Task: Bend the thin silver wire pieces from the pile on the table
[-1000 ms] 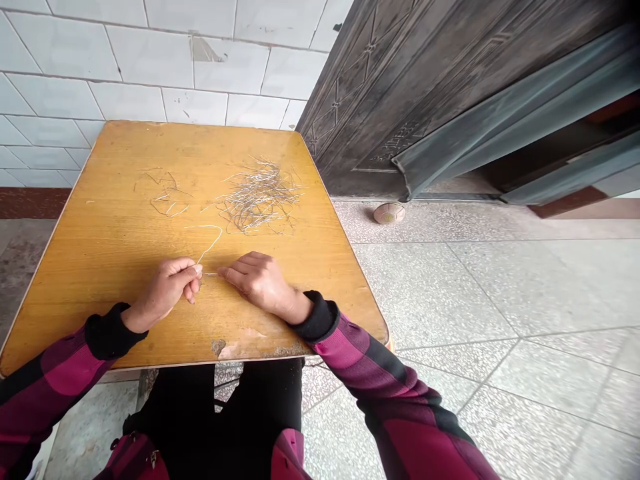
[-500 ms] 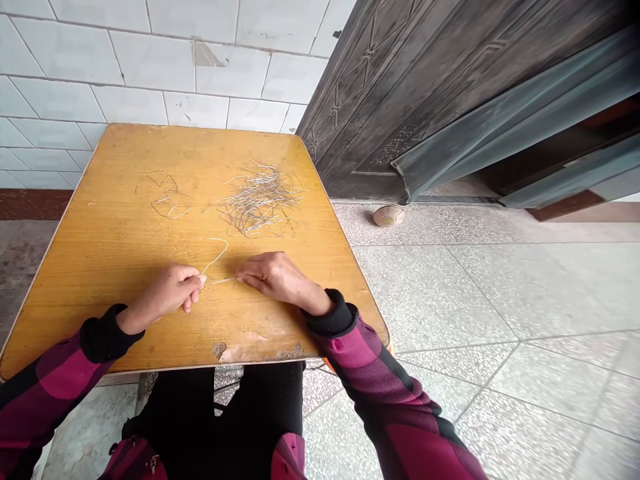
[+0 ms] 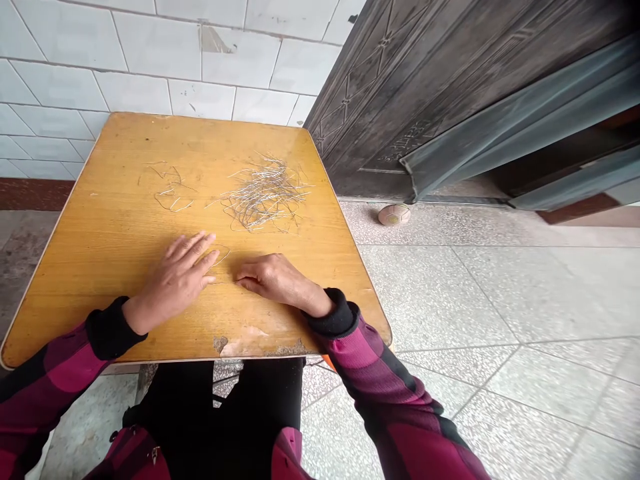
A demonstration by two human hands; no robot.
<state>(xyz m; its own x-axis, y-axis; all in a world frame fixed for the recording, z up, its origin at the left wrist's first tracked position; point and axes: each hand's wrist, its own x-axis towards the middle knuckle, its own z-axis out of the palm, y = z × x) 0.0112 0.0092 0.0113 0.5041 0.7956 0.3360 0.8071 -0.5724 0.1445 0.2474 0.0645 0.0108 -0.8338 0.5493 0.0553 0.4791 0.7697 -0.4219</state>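
My left hand (image 3: 177,277) lies flat on the yellow wooden tabletop (image 3: 115,200) with its fingers spread and holds nothing. Just past its fingertips lies a thin bent wire (image 3: 221,255), partly hidden by the fingers. My right hand (image 3: 273,280) rests on the wood a little to the right, fingers loosely curled; I cannot tell whether they hold anything. Farther off, a tangled heap of short silver wires (image 3: 265,197) lies mid-table, and a small sparse group of thin wires (image 3: 170,190) lies to its left.
The table's near edge is chipped and peeling (image 3: 260,348). A white tiled wall (image 3: 150,60) stands behind it, and a dark metal door (image 3: 400,87) stands at the right. A small worn ball (image 3: 394,215) sits on the speckled floor near the door.
My left hand has let go of the long wire and opened flat, with the wire now lying bent by its fingertips. My right hand has stayed nearly in place.
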